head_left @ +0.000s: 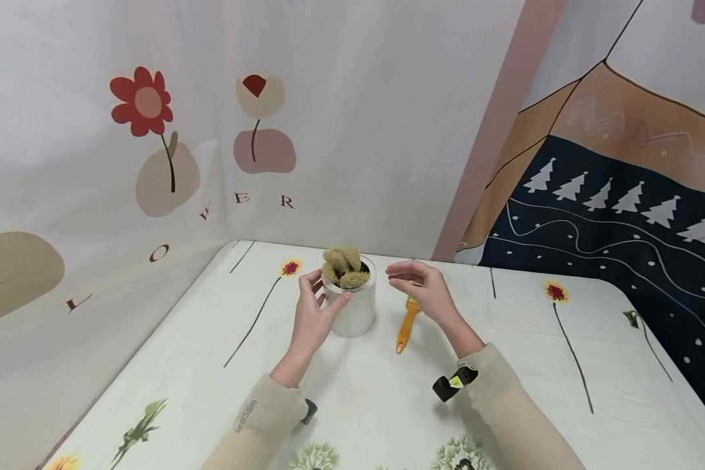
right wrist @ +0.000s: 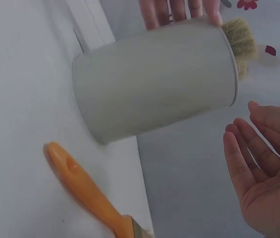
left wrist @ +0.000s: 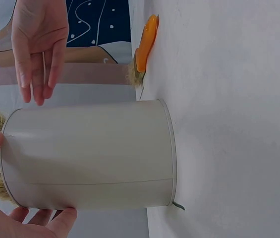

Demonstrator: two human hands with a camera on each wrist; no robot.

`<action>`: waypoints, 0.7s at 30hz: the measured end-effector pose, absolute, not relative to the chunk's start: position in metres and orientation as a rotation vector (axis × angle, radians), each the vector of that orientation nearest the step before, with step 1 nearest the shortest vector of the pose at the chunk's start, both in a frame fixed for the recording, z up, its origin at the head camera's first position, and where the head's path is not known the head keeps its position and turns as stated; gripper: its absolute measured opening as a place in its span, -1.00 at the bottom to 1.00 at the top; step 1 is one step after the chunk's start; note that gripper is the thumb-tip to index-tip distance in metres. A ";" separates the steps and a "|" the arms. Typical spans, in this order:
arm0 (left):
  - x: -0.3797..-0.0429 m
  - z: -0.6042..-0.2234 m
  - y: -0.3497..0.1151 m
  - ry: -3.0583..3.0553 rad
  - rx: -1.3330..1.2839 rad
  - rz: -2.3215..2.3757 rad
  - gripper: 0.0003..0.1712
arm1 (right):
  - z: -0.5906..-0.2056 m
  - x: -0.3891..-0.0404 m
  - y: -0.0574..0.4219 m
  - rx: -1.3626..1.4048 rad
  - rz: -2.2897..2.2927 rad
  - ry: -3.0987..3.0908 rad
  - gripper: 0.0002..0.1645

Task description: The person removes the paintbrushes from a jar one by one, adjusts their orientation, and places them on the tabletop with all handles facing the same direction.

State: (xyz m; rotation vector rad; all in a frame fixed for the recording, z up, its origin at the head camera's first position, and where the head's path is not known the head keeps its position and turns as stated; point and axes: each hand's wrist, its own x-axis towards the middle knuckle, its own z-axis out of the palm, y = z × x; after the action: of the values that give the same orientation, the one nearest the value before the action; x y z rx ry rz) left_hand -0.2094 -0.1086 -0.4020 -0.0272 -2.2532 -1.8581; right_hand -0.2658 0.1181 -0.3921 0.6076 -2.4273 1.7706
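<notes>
A pale grey cylindrical can (head_left: 354,313) stands upright on the table, with several paintbrushes (head_left: 345,266) in it, tan bristles up. My left hand (head_left: 316,316) holds the can near its top, the thumb at the rim and the fingers round the left side. In the left wrist view those fingertips (left wrist: 63,223) lie against the can's wall. Apart from the can, to its right, my right hand (head_left: 424,292) hovers with loosely bent fingers and nothing in them. Below it lies a paintbrush (head_left: 407,329) with an orange handle, its bristles partly hidden by that hand in the head view.
A white cloth printed with flowers covers the table (head_left: 352,398). Behind it and on the left hangs a pale curtain (head_left: 364,130) with flower prints and letters. A dark blue printed cloth (head_left: 611,222) with white trees hangs on the right.
</notes>
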 end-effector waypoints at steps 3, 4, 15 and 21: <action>-0.210 -0.403 -0.108 -2.253 -0.025 -1.858 -0.15 | -0.389 -0.262 0.114 0.639 1.765 -2.412 -0.66; -0.210 -0.403 -0.108 -2.256 -0.025 -1.857 -0.15 | -0.387 -0.261 0.113 0.648 1.769 -2.405 -0.66; -0.209 -0.402 -0.109 -2.261 -0.027 -1.846 -0.15 | -0.374 -0.249 0.095 0.789 1.831 -2.328 -0.61; -0.209 -0.402 -0.109 -2.258 -0.042 -1.846 -0.15 | -0.373 -0.248 0.086 0.870 1.842 -2.318 -0.59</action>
State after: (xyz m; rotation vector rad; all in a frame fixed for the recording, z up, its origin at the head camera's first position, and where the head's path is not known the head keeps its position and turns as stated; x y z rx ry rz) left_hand -0.2093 -0.1086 -0.4020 -0.0420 -2.2584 -1.8461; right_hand -0.2476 0.0864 -0.3733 0.8702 -2.3177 1.8419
